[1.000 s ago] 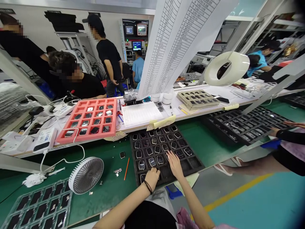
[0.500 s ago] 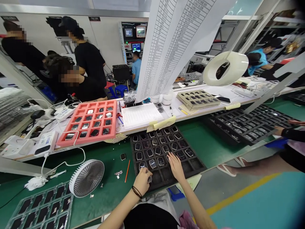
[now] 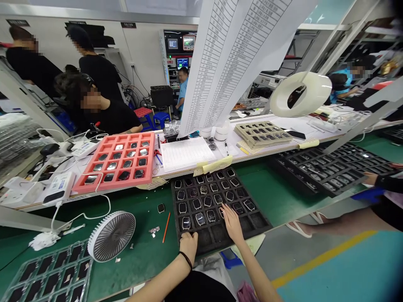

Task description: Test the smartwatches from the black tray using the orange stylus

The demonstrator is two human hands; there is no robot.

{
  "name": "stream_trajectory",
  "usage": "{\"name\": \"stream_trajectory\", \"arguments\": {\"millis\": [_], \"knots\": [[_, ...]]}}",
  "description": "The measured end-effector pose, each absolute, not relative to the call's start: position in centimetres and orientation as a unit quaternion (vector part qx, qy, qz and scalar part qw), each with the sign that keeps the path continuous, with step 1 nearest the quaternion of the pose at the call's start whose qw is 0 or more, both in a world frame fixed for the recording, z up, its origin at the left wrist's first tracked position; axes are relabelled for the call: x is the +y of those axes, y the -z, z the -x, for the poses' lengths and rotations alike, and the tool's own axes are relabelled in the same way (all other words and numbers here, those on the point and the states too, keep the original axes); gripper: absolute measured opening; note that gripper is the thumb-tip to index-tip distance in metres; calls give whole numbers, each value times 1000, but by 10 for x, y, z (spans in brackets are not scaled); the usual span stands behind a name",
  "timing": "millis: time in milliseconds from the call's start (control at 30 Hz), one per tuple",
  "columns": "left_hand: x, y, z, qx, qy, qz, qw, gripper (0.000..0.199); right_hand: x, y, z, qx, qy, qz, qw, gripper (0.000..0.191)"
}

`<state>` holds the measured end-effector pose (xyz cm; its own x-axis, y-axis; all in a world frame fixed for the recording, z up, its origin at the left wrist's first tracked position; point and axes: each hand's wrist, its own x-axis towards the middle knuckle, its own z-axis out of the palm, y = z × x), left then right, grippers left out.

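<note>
A black foam tray [image 3: 204, 239] lies on the green bench mat, with rows of square watch cases, such as one [image 3: 200, 218], sitting in its compartments. My left hand [image 3: 189, 245] rests at the tray's near left corner, and its fingers hide what lies under them. My right hand [image 3: 231, 222] is on the tray with its fingers spread, the fingertips touching the cases near the middle of the near rows. Several compartments in the near row show no case.
A loose watch case [image 3: 161, 208] and an orange pencil [image 3: 166, 226] lie left of the tray, beside a small fan [image 3: 111, 236]. A pink tray of cases [image 3: 94, 184] stands on the white shelf behind. A co-worker's hand [image 3: 370, 179] reaches onto another black tray [image 3: 327, 170].
My left hand has moved down and left to the tray's near corner. My right hand has barely moved. The view has shifted slightly.
</note>
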<state>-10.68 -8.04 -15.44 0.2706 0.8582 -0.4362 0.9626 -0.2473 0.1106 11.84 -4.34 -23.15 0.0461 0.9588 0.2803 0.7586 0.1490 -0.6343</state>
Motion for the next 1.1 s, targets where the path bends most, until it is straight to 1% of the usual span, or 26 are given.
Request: {"name": "stream_trajectory", "arguments": {"millis": [133,333,533,600,667,733,800,867,967,1100], "knots": [[-75,155,114,574,138,-785,186,31,-44,231,-118,-666,-160,632,362,48],[-70,148,123,537,100,-805,231,32,-43,228,-117,-638,-202,626,400,49],[-66,142,147,526,4,-794,306,38,-42,213,-115,-582,-279,618,448,58],[-65,139,155,526,-40,-782,333,45,-44,204,-104,-562,-332,601,461,58],[-63,132,158,521,-86,-774,349,50,-46,194,-85,-547,-411,567,458,54],[-61,124,157,512,-127,-772,354,52,-49,183,-61,-527,-513,518,436,50],[-59,116,153,498,-168,-774,353,55,-51,173,-39,-486,-623,463,401,52],[-58,110,149,472,-219,-777,355,54,-53,165,-23,-438,-699,422,375,49],[-62,109,149,436,-283,-777,355,48,-56,156,-13,-389,-752,392,360,42],[-72,119,156,436,-304,-772,350,46,-61,154,-6,-341,-794,371,341,42]]}}
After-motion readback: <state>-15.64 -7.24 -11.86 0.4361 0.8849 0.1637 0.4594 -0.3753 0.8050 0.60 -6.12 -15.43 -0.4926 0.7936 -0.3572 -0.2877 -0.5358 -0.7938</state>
